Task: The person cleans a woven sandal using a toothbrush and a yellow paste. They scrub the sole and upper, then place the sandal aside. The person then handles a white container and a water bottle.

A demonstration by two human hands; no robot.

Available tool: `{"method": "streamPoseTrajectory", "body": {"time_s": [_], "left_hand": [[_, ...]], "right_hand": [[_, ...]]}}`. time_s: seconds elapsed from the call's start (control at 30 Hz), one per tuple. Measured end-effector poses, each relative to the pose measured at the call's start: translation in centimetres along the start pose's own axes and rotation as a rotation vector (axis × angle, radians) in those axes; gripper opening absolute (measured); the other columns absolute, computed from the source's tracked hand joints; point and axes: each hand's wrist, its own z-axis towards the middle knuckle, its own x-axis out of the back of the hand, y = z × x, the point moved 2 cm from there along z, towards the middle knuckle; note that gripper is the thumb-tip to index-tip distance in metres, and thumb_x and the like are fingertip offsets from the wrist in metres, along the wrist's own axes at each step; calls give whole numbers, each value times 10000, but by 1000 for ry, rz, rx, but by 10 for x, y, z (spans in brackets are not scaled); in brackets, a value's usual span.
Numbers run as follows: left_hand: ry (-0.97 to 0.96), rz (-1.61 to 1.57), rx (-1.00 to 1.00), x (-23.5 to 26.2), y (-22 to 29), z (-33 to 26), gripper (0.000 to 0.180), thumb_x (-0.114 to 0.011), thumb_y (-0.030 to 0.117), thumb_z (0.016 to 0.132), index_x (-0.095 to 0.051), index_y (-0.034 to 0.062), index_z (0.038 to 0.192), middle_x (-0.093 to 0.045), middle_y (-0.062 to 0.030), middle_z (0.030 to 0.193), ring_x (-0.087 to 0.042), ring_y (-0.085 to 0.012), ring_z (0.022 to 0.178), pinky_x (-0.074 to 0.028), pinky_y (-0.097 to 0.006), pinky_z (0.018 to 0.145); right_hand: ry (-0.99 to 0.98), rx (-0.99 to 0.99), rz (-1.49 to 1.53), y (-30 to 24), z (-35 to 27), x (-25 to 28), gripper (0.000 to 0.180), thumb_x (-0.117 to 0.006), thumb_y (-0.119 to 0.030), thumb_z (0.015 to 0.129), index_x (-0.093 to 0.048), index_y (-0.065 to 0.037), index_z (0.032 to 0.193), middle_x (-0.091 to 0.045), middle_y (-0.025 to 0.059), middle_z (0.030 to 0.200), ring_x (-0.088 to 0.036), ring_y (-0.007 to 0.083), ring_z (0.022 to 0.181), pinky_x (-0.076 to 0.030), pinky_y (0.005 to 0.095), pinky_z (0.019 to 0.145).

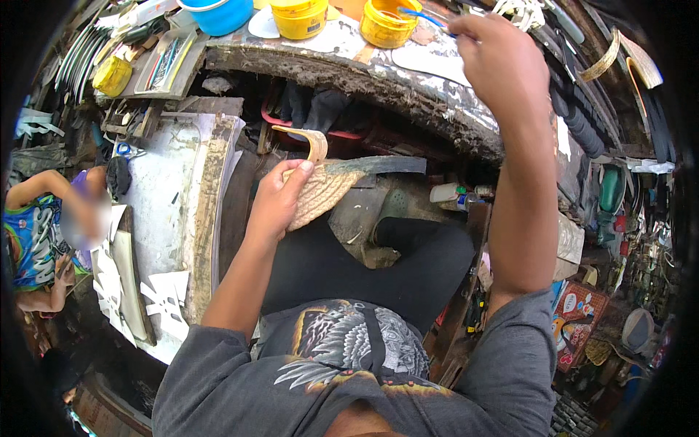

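My left hand, closed, pinches a tan woven piece above my lap. A dark strip runs along its upper edge and sticks out to the right. From the same grip a curled tan strip rises and bends to the left. My right hand is raised over the bench at the upper right, fingers closed on the blue handle of a slim tool. The tool's far end reaches into an open yellow tub, so its tip is hidden.
Another yellow tub and a blue basin stand on the worn bench. White cut pieces lie on a side table at left, near another person. A bottle is beyond my knee; clutter fills the right.
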Motion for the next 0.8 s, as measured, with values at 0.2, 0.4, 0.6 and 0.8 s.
{"method": "streamPoseTrajectory", "body": {"time_s": [0.2, 0.4, 0.6, 0.8], "left_hand": [[41, 43, -4, 4, -1, 6, 399, -713, 279, 993, -630, -43, 1214, -714, -97, 1035, -667, -112, 900, -533, -264, 800], [49, -7, 1, 7, 3, 10, 403, -721, 274, 989, -632, -45, 1218, -717, -97, 1027, -667, -110, 901, -533, -258, 803], [46, -61, -5, 11, 17, 15, 358, -702, 249, 1000, -635, -35, 1208, -711, -80, 1030, -666, -104, 908, -533, -256, 805], [-18, -16, -55, 15, 31, 16, 299, -672, 245, 1016, -652, -15, 1162, -711, -60, 1017, -670, -99, 892, -536, -252, 797]], "right_hand": [[-53, -17, 11, -2, 60, -65, 456, -663, -311, 963, -625, -43, 1331, -595, 142, 1409, -464, 259, 1381, -322, 445, 1199], [-341, -25, -285, 7, 71, -85, 500, -653, -364, 967, -581, -87, 1378, -574, 133, 1372, -459, 249, 1321, -325, 434, 1153], [-132, 46, -190, 56, 53, -55, 455, -676, -352, 949, -607, -127, 1339, -571, 110, 1279, -483, 230, 1199, -342, 403, 1054], [-190, -247, 312, 75, 30, -46, 227, -704, -278, 916, -801, -146, 1073, -739, 63, 823, -655, 129, 753, -513, 298, 714]]}}
